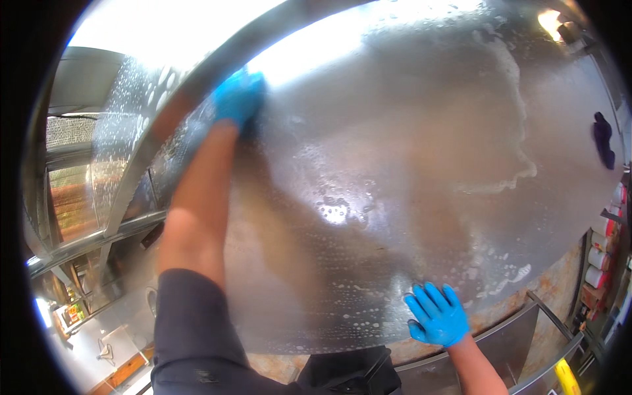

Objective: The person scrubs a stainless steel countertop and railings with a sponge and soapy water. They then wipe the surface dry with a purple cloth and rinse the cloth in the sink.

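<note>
A wet, shiny metal sheet (385, 163), streaked with soap suds, fills the middle of the head view. My left hand (239, 98), in a blue glove, reaches to its far left edge beside a curved metal rim (173, 94); the hand is blurred, and whether it holds something cannot be told. At the near right edge, my right hand (437, 313), gloved in blue too, lies on the sheet with its fingers spread and nothing in it. Foam (516, 98) runs in a line across the right part of the sheet.
A dark cloth-like item (603, 140) lies at the far right. Several red and white containers (598, 259) line the right side. A metal frame (550, 363) and a yellow object (567, 377) are at the lower right. Wet glass or clear sheeting (118, 133) stands at the left.
</note>
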The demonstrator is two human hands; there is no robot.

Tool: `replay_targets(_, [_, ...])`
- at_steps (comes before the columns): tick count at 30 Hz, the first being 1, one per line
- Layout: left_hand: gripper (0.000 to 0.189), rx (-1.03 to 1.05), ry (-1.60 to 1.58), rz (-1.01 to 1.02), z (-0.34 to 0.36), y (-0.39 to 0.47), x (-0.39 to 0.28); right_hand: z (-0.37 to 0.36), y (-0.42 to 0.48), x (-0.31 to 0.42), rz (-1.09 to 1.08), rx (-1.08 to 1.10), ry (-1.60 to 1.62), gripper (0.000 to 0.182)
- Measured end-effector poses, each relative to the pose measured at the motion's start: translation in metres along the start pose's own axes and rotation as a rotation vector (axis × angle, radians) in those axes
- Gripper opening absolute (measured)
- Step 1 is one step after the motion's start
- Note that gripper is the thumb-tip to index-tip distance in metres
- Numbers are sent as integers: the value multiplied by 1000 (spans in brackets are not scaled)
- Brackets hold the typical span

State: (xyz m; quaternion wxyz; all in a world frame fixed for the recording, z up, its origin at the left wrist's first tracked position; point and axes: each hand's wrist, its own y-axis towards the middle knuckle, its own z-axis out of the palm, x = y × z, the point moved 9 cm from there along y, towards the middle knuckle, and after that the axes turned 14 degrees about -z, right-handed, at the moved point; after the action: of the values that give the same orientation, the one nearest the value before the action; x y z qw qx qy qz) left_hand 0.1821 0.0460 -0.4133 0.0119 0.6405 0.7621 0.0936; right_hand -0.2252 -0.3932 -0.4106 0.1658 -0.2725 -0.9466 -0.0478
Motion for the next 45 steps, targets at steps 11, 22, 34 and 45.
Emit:
replay_targets(11, [76, 192, -650, 684, -84, -264, -368, 5, -5, -6, 97, 45, 65, 74])
replay_targets(22, [65, 63, -584, 113, -71, -260, -319, -4, -4, -3, 35, 5, 154, 69])
replay_targets(34, [68, 114, -52, -588, -95, -427, -241, -96, -195, -305, 372, -45, -248, 86])
replay_targets(45, [68, 351, -584, -153, -131, -422, -518, -128, -262, -372, 246, -179, -258, 83])
